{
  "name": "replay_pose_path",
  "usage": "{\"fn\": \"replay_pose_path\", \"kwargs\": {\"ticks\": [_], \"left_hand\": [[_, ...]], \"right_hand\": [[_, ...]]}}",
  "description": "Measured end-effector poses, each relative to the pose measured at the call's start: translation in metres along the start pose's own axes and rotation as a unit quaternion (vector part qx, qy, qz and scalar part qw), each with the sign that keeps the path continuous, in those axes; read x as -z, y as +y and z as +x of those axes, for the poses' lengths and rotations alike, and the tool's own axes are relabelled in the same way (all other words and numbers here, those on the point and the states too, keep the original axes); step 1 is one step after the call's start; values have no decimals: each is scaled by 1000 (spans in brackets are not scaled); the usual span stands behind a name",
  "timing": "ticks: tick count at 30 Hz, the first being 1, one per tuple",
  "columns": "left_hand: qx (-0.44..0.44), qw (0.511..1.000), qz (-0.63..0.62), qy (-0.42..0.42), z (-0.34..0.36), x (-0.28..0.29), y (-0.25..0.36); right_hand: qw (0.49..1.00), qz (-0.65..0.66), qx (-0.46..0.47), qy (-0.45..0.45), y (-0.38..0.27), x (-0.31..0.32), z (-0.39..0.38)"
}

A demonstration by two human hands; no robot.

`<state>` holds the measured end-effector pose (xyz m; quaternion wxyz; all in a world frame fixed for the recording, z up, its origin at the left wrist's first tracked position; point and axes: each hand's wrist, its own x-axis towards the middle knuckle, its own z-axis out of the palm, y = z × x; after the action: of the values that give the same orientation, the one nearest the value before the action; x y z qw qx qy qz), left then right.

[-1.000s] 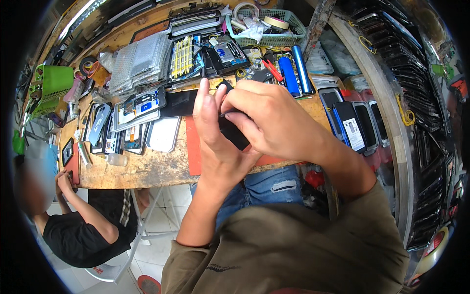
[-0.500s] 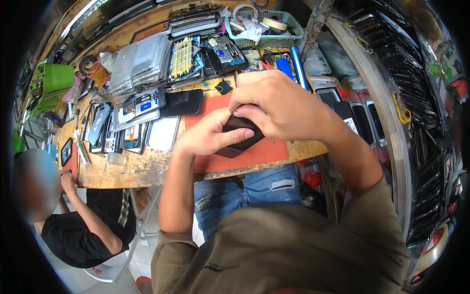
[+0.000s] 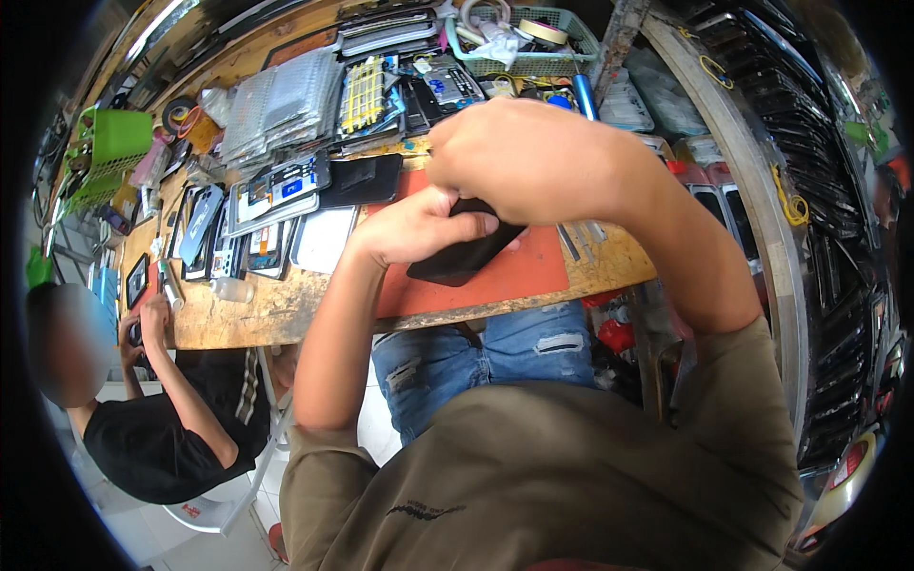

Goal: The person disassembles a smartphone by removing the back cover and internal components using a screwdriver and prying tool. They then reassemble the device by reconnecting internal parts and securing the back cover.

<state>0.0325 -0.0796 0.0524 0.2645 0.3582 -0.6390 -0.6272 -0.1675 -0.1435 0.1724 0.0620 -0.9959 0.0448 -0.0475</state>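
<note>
A flat black phone [image 3: 459, 259] is tilted above the red mat [image 3: 538, 274], its near corner toward me. My left hand [image 3: 407, 230] grips it from the left, with the thumb across its dark face. My right hand [image 3: 533, 157] is curled closed over the phone's far end, knuckles up. The back of that hand hides its fingertips, so whatever they pinch cannot be made out. A fingertip shows beneath the phone's right edge.
Opened phones [image 3: 276, 190] and a white panel [image 3: 326, 238] lie left of the mat. Bubble-wrap sleeves [image 3: 276, 105] and a teal basket [image 3: 571, 65] with tape stand behind. Thin metal tools [image 3: 577, 243] lie right. A co-worker [image 3: 176, 419] sits at the left, hands near the table edge.
My right hand has risen and turned, its knuckles now covering more of the phone's far end. The phone is tilted differently and shows more of its dark face. The view has shifted slightly.
</note>
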Motion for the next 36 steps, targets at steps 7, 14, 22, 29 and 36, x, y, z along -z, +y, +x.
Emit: {"fn": "replay_pose_path", "kwargs": {"ticks": [7, 14, 22, 29, 36], "left_hand": [[-177, 868, -464, 10, 3, 8, -40], [-147, 871, -432, 182, 31, 13, -65], [-253, 760, -586, 123, 59, 14, -97], [-260, 792, -536, 135, 66, 13, -83], [-265, 787, -539, 142, 57, 9, -82]], "right_hand": [[934, 175, -178, 257, 36, -9, -13], [944, 213, -76, 242, -1, -39, 46], [961, 237, 82, 115, -80, -135, 226], [966, 247, 61, 51, -124, -198, 304], [924, 370, 71, 66, -122, -175, 261]]}}
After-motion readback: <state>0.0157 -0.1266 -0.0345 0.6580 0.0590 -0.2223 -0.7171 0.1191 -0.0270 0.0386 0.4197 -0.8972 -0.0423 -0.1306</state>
